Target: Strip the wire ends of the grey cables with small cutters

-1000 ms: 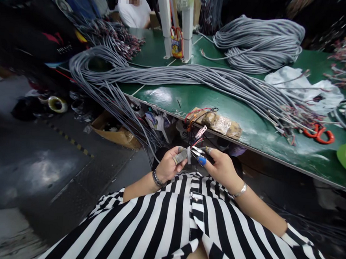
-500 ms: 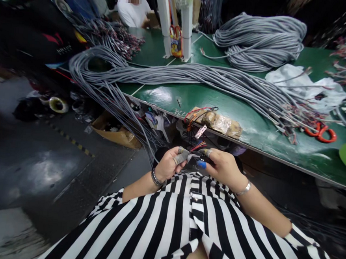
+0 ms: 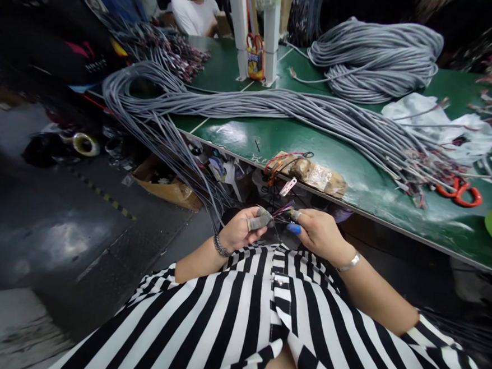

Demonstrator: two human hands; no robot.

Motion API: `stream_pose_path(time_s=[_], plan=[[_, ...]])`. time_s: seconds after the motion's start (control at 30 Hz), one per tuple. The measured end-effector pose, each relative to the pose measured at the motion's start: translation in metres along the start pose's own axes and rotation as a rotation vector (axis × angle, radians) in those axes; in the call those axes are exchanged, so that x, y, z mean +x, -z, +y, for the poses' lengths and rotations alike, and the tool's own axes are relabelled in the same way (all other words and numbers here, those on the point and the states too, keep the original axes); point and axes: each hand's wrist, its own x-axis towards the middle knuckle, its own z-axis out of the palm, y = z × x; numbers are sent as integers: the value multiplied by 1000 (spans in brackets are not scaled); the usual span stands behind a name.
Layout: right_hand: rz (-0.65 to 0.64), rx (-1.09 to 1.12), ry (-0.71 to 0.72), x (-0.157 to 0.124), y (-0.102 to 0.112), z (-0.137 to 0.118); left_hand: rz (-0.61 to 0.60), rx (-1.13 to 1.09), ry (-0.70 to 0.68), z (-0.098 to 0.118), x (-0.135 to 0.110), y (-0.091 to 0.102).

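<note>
My left hand [image 3: 245, 228] is closed in a pinch on the end of a grey cable, with grey covers on its thumb and finger. Thin coloured wires [image 3: 283, 209] fan out from that cable end between my hands. My right hand [image 3: 315, 230] pinches at these wires; it has a grey finger cover and a blue one on the thumb. Both hands are above my lap, just in front of the bench edge. A long bundle of grey cables [image 3: 251, 103] lies across the green bench [image 3: 228, 132], and part of it hangs over the edge to the left of my hands.
A coiled cable heap [image 3: 376, 59] sits at the back. Red-handled scissors [image 3: 466, 194] lie by the stripped ends at right. A taped cardboard piece [image 3: 318, 175] is at the bench edge. A white post [image 3: 272, 46] stands behind, with a person [image 3: 195, 9] beyond. A cardboard box [image 3: 165, 187] is below.
My right hand has shifted slightly right, and the coloured wires are more spread between my hands. The whole view has moved a little. My left hand keeps its pinch.
</note>
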Motion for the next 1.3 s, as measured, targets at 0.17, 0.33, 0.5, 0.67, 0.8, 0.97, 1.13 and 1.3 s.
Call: stream_pose_path(time_s=[0.17, 0.33, 0.5, 0.67, 0.8, 0.97, 1.13, 1.3], plan=[[91, -8, -17, -9, -5, 6, 32, -69, -27, 3, -2, -1], [184, 161, -103, -22, -5, 12, 26, -112, -63, 6, -4, 2], [213, 333, -142, -22, -11, 3, 27, -100, -61, 1, -2, 4], [259, 325, -193, -15, -15, -4, 39, -68, -60, 1, -4, 0], [204, 307, -161, -13, -12, -9, 66, -57, -63, 3, -6, -2], [84, 653, -243, -9, -13, -15, 75, -21, -72, -1, -5, -1], [5, 884, -248, -10, -6, -14, 100, 12, -92, -4, -4, 2], [444, 490, -470, -24, 29, 39, 183, -24, -116, -1, -10, 6]])
